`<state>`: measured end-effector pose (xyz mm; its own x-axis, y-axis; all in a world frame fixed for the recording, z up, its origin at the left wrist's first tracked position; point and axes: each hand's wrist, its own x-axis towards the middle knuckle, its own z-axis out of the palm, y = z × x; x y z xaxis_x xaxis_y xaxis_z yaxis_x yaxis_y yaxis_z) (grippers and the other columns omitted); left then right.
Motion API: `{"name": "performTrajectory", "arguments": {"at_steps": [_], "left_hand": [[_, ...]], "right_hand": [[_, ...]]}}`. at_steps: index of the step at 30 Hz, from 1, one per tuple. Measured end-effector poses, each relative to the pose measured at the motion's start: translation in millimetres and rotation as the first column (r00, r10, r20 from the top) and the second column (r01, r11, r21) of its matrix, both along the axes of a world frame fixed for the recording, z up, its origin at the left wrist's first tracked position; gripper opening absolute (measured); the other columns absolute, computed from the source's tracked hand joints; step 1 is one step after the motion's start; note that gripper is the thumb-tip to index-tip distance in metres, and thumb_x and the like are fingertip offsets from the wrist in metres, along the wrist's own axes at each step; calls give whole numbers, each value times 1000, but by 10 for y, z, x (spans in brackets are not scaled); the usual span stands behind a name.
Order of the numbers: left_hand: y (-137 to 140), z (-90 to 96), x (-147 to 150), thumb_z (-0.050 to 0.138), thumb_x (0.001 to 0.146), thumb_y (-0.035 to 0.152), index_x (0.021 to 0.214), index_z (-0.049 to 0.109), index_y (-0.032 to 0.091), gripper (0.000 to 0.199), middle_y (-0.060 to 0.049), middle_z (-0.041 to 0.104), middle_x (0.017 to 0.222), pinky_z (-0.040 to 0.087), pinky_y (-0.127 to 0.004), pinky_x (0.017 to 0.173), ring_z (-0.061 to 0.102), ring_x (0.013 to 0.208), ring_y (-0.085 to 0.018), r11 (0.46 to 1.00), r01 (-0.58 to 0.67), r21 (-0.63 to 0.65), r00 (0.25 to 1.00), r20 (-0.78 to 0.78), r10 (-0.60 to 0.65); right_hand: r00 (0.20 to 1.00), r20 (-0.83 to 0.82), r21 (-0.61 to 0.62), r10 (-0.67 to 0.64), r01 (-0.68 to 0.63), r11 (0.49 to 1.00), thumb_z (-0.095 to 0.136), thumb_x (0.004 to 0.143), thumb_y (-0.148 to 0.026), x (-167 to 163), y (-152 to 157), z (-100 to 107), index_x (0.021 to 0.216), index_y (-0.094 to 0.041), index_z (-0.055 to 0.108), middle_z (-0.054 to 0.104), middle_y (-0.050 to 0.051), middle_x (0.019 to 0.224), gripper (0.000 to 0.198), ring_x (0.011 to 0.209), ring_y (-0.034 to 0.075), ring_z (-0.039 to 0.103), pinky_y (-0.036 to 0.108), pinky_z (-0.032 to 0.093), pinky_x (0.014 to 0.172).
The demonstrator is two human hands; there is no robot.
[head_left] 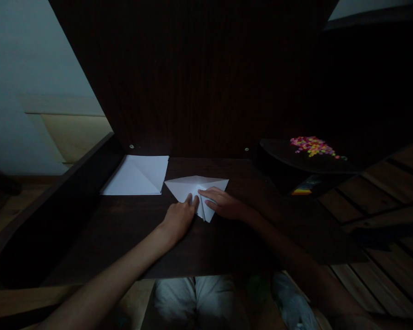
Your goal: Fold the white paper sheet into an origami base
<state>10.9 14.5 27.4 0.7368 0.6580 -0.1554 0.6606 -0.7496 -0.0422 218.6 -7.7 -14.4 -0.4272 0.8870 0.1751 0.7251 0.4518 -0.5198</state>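
A folded sheet of white paper (182,189) lies on the dark wooden desk, with wide points to the left and right and a narrower flap toward me. My left hand (180,217) is at its near left side, fingers bent and closed at the folded flap by the middle crease. From the right, my right hand (223,202) lies over the paper with its fingers stretched out and pressing on the flap. The fingertips of both hands almost meet at the centre. Part of the flap is hidden under the fingers.
Left of the folded paper is a stack of white sheets (137,176), the top one creased diagonally. Small colourful pieces (313,145) are heaped on a curved shelf (278,149) at the right. A dark panel (199,82) rises behind the desk (124,220), and a side panel (55,220) bounds its left.
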Motion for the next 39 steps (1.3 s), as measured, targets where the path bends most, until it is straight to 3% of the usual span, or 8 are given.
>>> {"name": "performTrajectory", "arguments": {"at_steps": [5,10,14,23,39], "left_hand": [[135,-104,-90,43,87,1,144,40,22,61,-21,38,150,59,-45,77,72,91,-30,999,23,-23,998,60,-22],[112,-136,-136,45,84,3,147,35,20,66,-18,37,152,58,-44,77,72,90,-30,998,57,-23,995,82,-55],[75,-135,-139,45,89,14,147,35,17,59,-19,40,150,57,-45,78,71,91,-31,997,80,-22,988,134,-77],[-5,-166,-113,45,95,38,147,37,23,55,-18,43,148,55,-43,78,71,91,-31,999,46,-22,979,198,-40],[-62,-229,-47,44,86,67,143,43,16,77,-21,37,151,52,-43,77,69,94,-36,999,36,32,989,144,-40]], "right_hand": [[999,41,182,32,-39,982,38,93,-16,-63,170,-118,127,-12,60,61,16,131,40,123,27,54,51,45,101],[995,104,226,-3,-21,974,40,91,-14,-108,276,-151,116,-9,66,64,19,125,37,116,30,59,53,47,96],[990,138,193,-23,-4,981,42,90,-13,-121,293,-123,113,-11,68,65,17,125,35,112,30,60,52,46,95],[995,87,80,-51,44,996,47,94,-24,-85,263,-19,112,-17,71,61,11,132,31,108,27,60,48,46,95],[993,115,-50,-2,8,999,61,88,-30,-8,211,78,125,-15,64,54,13,141,40,120,29,54,49,40,103]]}}
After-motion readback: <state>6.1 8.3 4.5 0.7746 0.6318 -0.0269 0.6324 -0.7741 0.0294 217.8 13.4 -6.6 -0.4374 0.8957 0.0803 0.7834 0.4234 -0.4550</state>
